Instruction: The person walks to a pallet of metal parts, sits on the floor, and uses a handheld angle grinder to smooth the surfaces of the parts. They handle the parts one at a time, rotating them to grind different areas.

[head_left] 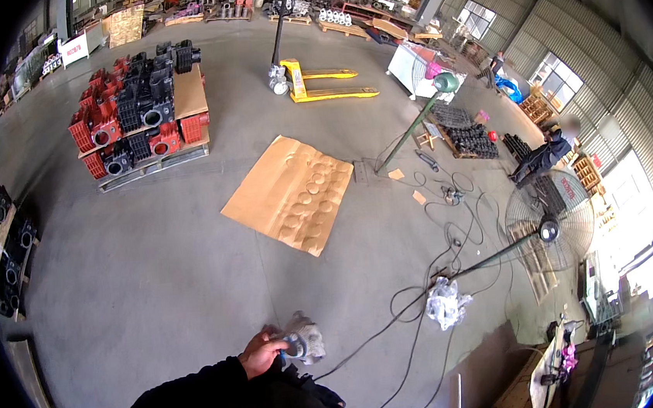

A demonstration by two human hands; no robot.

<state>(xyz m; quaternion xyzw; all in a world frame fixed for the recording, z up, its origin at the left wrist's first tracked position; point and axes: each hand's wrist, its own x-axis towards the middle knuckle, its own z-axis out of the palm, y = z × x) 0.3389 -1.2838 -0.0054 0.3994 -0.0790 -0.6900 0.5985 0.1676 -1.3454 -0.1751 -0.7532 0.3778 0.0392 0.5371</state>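
Observation:
My left hand (259, 354), bare, comes out of a black sleeve near the lower middle. Its fingers are closed on a greyish-white work glove (306, 340), by an edge with some blue on it. The glove is bunched up close to my dark clothing. No bare skin of my right hand shows; whether that hand is inside the glove I cannot make out, and its fingers are hidden. Beyond the glove, a creased brown cardboard sheet (263, 190) with round dents lies on the grey floor.
Red and black castings (139, 104) are stacked on a pallet, far left. A yellow pallet jack (332, 95) stands ahead. Cables (406, 313) snake over the floor at right, near clear plastic wrap (445, 304) and a pedestal fan (548, 229). Another person (547, 155) bends beyond it.

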